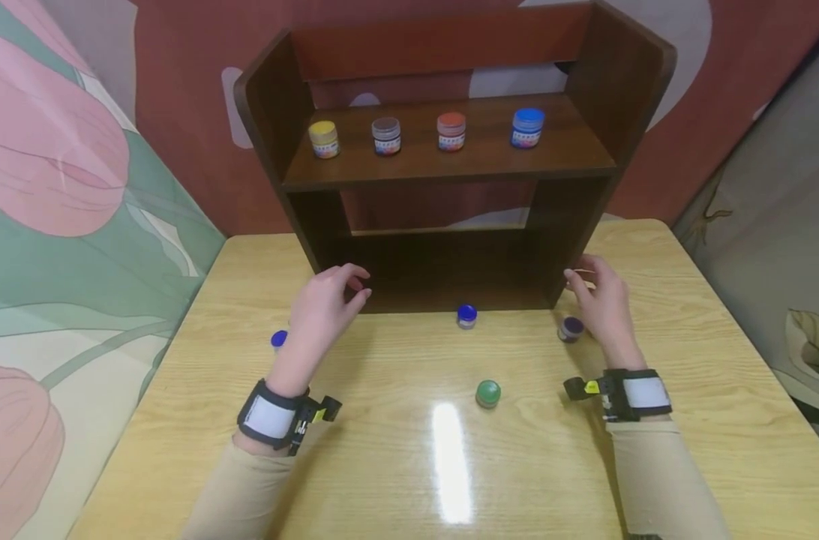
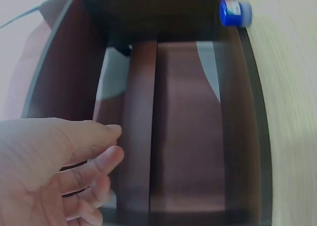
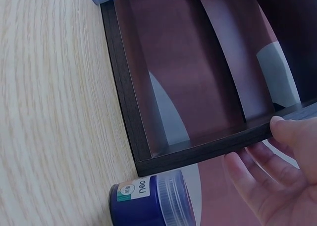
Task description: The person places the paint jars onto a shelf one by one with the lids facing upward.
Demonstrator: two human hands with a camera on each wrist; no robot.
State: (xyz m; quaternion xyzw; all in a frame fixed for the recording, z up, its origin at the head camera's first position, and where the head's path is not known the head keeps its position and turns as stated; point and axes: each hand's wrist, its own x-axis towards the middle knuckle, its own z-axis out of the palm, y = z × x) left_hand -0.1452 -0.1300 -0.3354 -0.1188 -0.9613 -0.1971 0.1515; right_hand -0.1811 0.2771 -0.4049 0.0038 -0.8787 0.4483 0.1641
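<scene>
1. Four paint jars, yellow (image 1: 325, 140), brown (image 1: 386, 136), red (image 1: 451, 133) and blue (image 1: 527, 128), are already standing on the rack (image 1: 625, 75) at 12 o'clock.
2. Four are waiting tableside: blue-lidded jar (image 1: 466, 316), 4 o'clock; green jar (image 1: 488, 394), 5; purple jar (image 1: 571, 329), 3:30; blue-capped jar (image 1: 279, 339), 8.
3. Left hand (image 1: 320, 304), 8:30: fingers are hanging loosely bent, visibly pinching nothing.
4. Right hand (image 1: 601, 300), 3: fingers are lying spread beside the rack's edge; grip, cannot tell.

A pale wood-grain tabletop (image 1: 376, 457) fills the lower frame and bears a dark brown shelf (image 1: 450, 179) at upper centre. On its upper level, left to right: a yellow jar (image 1: 325, 141), a dark jar (image 1: 386, 137), a red jar (image 1: 451, 133), a bright-blue jar (image 1: 527, 129). Also on the tabletop: a navy-lidded jar (image 1: 466, 317) just below centre, a green jar (image 1: 488, 394) lower down, a purple jar (image 1: 570, 330) farther right, a partly hidden blue-lidded jar (image 1: 279, 340) at left
</scene>
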